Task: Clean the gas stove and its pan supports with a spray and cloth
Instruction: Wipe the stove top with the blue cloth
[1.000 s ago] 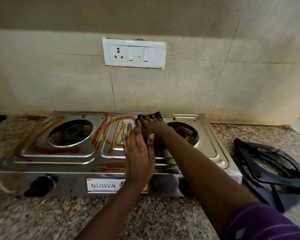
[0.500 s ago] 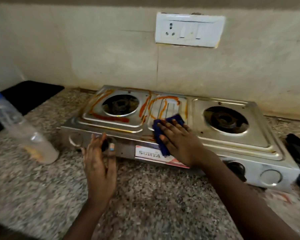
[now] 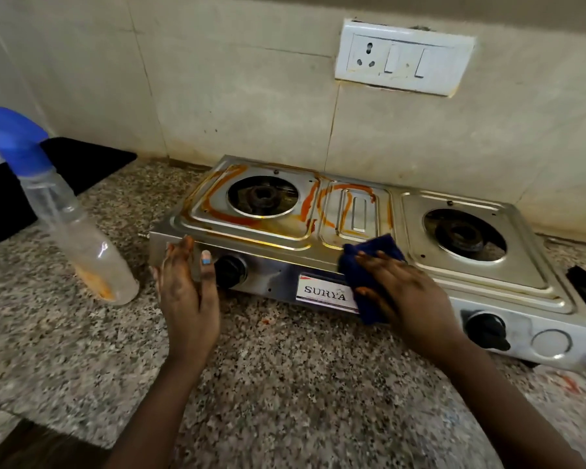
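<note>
Two bare forearms reach in over the speckled granite worktop (image 3: pixel 285 384) toward a steel gas stove (image 3: pixel 454 265) that sits on it against the wall. Nearest, the left hand (image 3: pixel 188 292) is held flat with straight fingers together, its fingertips against the stove's front left corner just beside the black left knob (image 3: pixel 230 270); it holds nothing. To its right, the right hand (image 3: pixel 403 292) lies with fingers spread and presses a dark blue cloth (image 3: pixel 362 275) over the stove's front edge, next to the label reading SURYA (image 3: pixel 325 294). A second black knob (image 3: pixel 486 330) sits further right on the front panel. Left of the stove, a clear spray bottle (image 3: pixel 82 245) with a blue head stands on the worktop, apart from both hands. Orange-red streaks (image 3: pixel 305 204) mark the stove top around the left burner (image 3: pixel 263 196) and the middle panel, while the surface around the right burner (image 3: pixel 464 233) looks cleaner. Beyond, a white socket plate (image 3: pixel 403 57) is fixed to the tiled wall.
</note>
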